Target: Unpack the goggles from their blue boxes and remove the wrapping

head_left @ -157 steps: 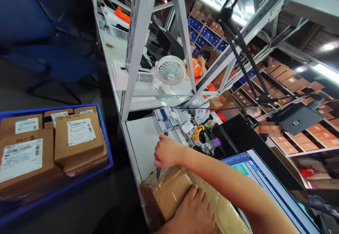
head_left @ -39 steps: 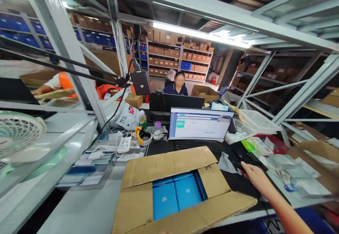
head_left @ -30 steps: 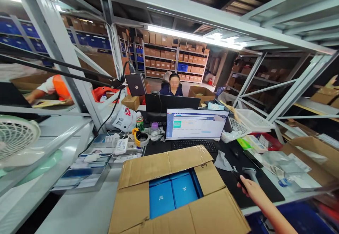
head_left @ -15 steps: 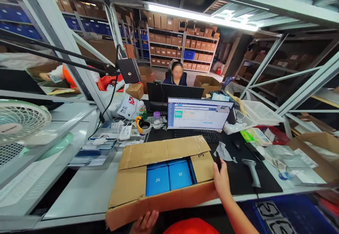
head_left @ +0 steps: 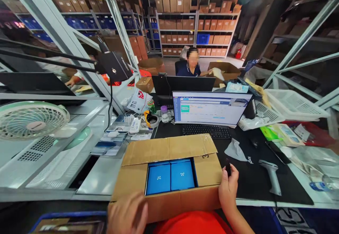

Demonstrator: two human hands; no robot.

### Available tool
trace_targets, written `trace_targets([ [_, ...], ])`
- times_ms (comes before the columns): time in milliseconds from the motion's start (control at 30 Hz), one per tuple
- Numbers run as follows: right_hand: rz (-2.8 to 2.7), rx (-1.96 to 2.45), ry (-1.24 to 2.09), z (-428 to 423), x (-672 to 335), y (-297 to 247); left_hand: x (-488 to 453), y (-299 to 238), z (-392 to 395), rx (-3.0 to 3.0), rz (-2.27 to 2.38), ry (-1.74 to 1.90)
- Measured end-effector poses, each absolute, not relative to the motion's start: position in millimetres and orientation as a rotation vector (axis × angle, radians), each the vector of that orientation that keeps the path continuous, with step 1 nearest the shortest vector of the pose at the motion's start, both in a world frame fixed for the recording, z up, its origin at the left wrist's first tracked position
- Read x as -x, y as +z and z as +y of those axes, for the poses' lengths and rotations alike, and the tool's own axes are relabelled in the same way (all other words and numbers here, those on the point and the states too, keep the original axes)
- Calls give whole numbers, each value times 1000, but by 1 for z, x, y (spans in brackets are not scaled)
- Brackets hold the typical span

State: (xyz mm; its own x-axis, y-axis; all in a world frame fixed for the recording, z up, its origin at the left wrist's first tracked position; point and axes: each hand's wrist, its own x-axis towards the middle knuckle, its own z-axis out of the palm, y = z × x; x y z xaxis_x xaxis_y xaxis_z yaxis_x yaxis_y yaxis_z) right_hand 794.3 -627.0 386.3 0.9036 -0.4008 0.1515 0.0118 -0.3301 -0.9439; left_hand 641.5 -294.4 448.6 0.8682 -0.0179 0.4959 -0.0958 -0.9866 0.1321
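Note:
A brown cardboard box (head_left: 169,147) sits at the front of the desk, its flaps partly apart. Through the gap show two blue boxes (head_left: 182,174) side by side, each with a small cluster of white dots. My right hand (head_left: 228,184) is at the carton's right end, its fingers closed around a small dark object (head_left: 228,167) whose kind I cannot make out. Blurred by motion, my left hand (head_left: 127,213) is over the carton's front left corner, fingers partly spread and nothing seen in them. Whether it touches the cardboard is unclear.
Behind the carton stand a keyboard (head_left: 203,131) and a lit monitor (head_left: 212,108). To the right lie a crumpled grey piece (head_left: 235,150), a mouse (head_left: 253,142) and a barcode scanner (head_left: 271,175). A fan (head_left: 34,121) is at left. A co-worker (head_left: 189,64) sits opposite.
My left hand has moved from under the carton's front edge up to its front left corner. The carton sits closer to level. My view has tilted downward at the top, showing more shelving.

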Motion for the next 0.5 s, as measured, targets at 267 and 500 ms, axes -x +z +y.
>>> trace_targets([
  [267, 298, 1796, -341, -632, -793, 381, -815, 515, -268, -3231, -334, -332],
  [500, 290, 1775, -308, -634, -793, 379, -865, 524, -261, -3111, -501, -886],
])
